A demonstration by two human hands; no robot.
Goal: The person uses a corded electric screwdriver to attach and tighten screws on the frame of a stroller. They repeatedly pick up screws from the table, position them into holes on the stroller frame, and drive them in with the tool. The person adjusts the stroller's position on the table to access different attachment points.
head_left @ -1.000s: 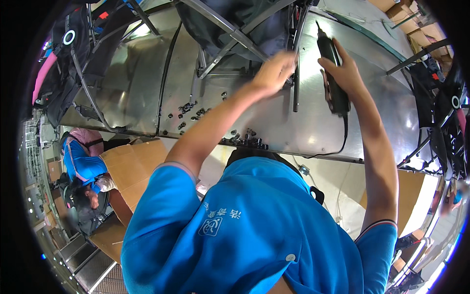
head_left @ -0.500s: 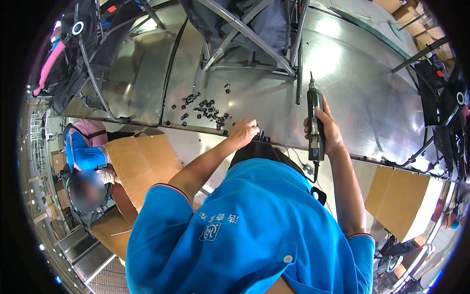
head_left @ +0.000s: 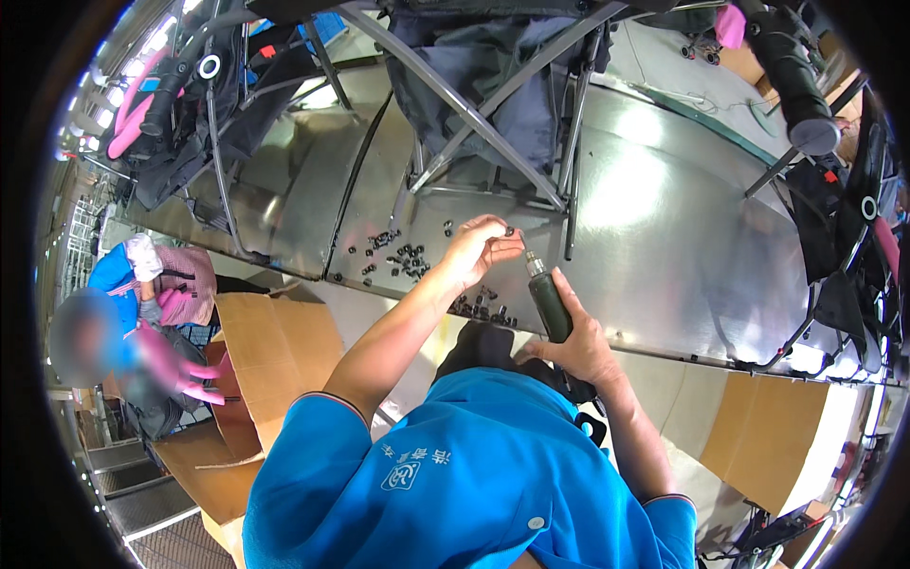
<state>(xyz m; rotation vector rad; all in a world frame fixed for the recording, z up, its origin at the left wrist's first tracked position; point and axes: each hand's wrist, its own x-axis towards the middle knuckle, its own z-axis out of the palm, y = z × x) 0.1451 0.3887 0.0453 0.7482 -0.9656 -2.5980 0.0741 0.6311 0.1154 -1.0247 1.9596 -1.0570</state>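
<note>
My right hand (head_left: 586, 347) is wrapped round a dark green electric screwdriver (head_left: 550, 305), its bit aimed up toward my other hand. Raised over the metal bench, my left hand (head_left: 472, 250) pinches a small black plastic part (head_left: 510, 231) at the fingertips, right by the bit's end. Whether the bit touches it I cannot tell. Loose small black parts (head_left: 409, 260) lie scattered on the bench left of my left forearm. More dark small pieces (head_left: 483, 311) sit along the near edge, below my hands.
Beyond my hands stands a frame of crossed grey tubes with dark fabric (head_left: 512, 114) on the metal bench (head_left: 654, 275). Similar frames (head_left: 223, 142) stand left and right. A co-worker (head_left: 142, 322) is at the left by an open cardboard box (head_left: 275, 346); another carton (head_left: 768, 427) is at right.
My left hand has lifted from the bench's near edge with a small black part. The screwdriver has swung left and tilted, bringing its bit to that hand. The view has shifted.
</note>
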